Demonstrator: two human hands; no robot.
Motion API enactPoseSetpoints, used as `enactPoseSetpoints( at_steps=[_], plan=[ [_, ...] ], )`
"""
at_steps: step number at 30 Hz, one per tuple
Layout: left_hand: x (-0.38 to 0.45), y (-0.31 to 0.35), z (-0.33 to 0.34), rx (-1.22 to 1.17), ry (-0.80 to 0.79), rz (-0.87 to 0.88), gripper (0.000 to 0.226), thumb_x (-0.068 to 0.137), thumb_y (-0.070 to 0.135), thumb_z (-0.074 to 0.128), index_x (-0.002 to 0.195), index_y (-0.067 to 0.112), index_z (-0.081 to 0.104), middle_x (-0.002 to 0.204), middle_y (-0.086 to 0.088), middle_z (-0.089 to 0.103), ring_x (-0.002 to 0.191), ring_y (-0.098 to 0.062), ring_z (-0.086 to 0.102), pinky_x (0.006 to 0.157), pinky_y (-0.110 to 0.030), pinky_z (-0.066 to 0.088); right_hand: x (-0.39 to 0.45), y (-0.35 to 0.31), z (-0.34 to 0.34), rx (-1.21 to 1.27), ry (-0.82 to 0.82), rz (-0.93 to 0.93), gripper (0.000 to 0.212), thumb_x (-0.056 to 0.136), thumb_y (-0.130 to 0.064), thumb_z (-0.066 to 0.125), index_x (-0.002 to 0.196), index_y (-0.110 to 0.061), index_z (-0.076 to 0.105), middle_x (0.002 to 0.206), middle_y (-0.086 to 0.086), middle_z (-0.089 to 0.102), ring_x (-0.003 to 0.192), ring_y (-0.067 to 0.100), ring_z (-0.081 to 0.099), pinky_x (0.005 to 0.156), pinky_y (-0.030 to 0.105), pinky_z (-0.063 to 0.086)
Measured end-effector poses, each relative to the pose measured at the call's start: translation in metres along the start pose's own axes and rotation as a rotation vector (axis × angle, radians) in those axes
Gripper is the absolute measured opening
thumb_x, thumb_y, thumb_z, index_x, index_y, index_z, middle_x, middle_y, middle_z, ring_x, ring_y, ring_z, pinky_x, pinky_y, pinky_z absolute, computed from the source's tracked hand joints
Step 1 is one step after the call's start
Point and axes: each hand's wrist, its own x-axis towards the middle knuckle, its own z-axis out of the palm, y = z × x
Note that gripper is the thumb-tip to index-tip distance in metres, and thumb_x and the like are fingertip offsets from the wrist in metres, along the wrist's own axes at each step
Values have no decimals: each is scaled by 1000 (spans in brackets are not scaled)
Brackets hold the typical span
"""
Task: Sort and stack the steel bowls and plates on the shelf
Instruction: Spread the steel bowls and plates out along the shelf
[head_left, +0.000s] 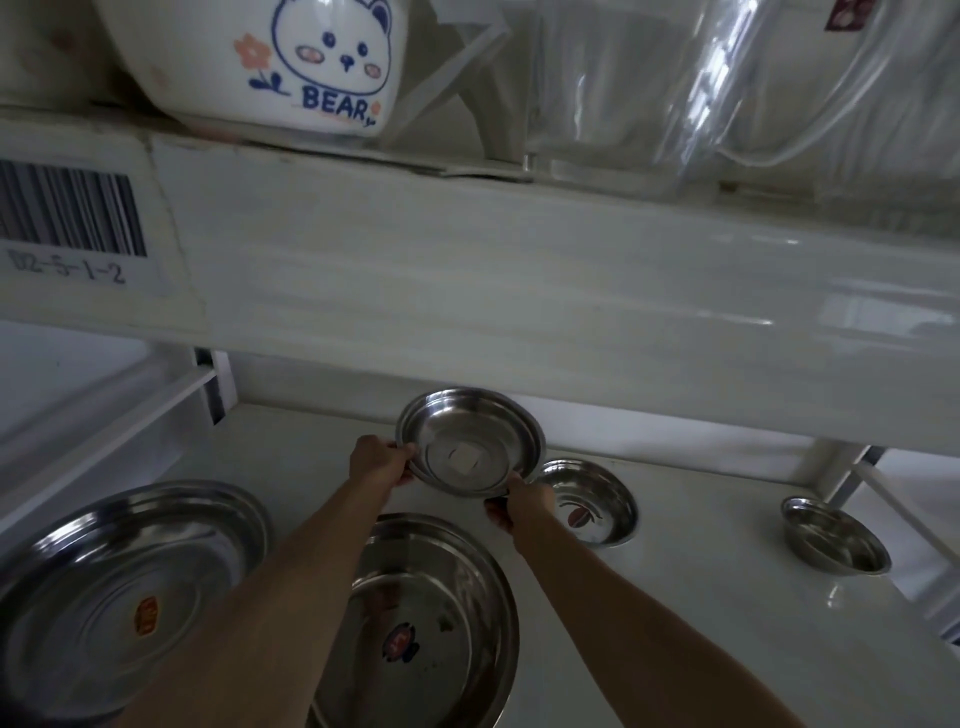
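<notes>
Both hands hold one steel bowl (470, 441) clear of the lower shelf (675, 561), tilted so its inside faces the camera: the left hand (379, 460) pinches its left rim, the right hand (519, 506) grips its lower right rim. Two small steel bowls lie to the right, one (589, 501) just beside the right hand, one (834, 535) well apart. Two large steel plates (119, 587) (421, 623) lie nearer, under the forearms, so the likely stacking spot is judged rightward.
</notes>
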Motion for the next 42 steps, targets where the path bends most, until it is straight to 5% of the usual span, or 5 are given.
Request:
enactPoseSetpoints(
  at_steps=[11,18,24,30,42],
  plan=[
    [-47,30,21,-69,8,69,29,84,8,70,107,-9,66,93,-21,69,68,-27,66,49,-27,58,-24,-33,-36,44,11,-65,20,97,-17,56,106,0,57,93,23,64,61,25,60,41,25,55],
    [-95,33,47,-163,24,54,25,84,8,71,101,-9,68,87,-20,69,58,-22,65,46,-25,57,-35,-48,-81,-43,55,-78,30,89,-29,62,105,-4,65,88,19,71,77,35,70,79,45,59],
    [-156,31,74,-269,53,63,16,82,8,72,70,2,63,71,-14,67,54,-21,63,52,-27,59,-65,-58,-129,-65,48,-105,33,99,-17,48,108,12,61,95,35,66,50,28,59,35,22,50],
    [-210,21,95,-394,50,26,22,81,1,71,62,5,59,66,-15,63,51,-23,60,43,-24,56,-81,-51,-171,-54,81,-67,33,99,-23,52,108,8,60,102,29,66,68,31,63,40,27,56],
    [-298,-36,135,-457,24,-107,16,74,5,74,69,1,60,53,-13,59,49,-22,54,39,-22,50,-97,-9,-259,-209,134,-72,38,101,-26,49,74,-1,58,69,19,61,57,30,60,67,43,59]
  ],
)
